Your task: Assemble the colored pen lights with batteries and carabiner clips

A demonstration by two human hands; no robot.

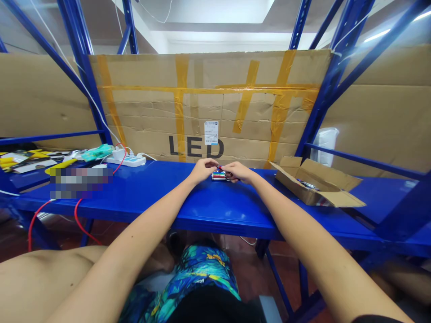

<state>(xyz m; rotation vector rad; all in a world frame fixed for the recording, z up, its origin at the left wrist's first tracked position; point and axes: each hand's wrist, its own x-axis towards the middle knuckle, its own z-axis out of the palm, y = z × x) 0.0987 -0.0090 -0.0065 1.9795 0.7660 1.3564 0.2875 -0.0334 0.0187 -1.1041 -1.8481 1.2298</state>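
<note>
My left hand (203, 170) and my right hand (239, 172) meet over the middle of the blue table. The fingers of both are closed around a small red-and-dark piece (219, 168), too small to name. Right below it on the tabletop lies a short stack of thin, stick-like items (219, 176) with white, green, red and blue stripes. My right fingers reach over the right end of that stack and hide part of it.
An open cardboard box (296, 188) with several thin items inside stands on the right. At the left are a white power strip (129, 159), a teal bag (97, 153), yellow-handled tools (60, 166) and red cables (78, 220). A large LED carton (151, 116) backs the blue table (151, 197).
</note>
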